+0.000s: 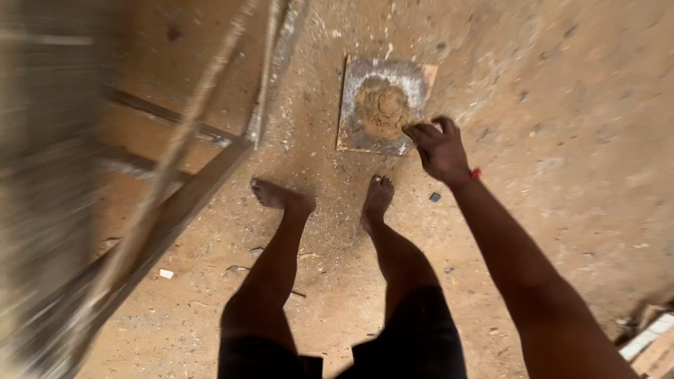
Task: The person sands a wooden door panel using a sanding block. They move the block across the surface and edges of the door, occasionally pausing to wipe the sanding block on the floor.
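My right hand (pixel 439 147) reaches down over the right edge of a flat square board (pixel 351 133) lying on the dirt floor. A heap of brown wet mortar or clay (pixel 381 105) sits on the board, ringed by pale grey residue. The fingers are curled close to the heap's edge; whether they hold any of it is unclear. A red band is on that wrist. My two bare feet (pixel 330 200) stand just in front of the board. My left hand is out of sight.
A wooden ladder or frame (pixel 203 133) slants across the left, blurred by motion. Sandy dirt floor (pixel 576 140) spreads to the right. Pieces of wood and a white strip (pixel 649 337) lie at the bottom right corner. Small debris dots the ground.
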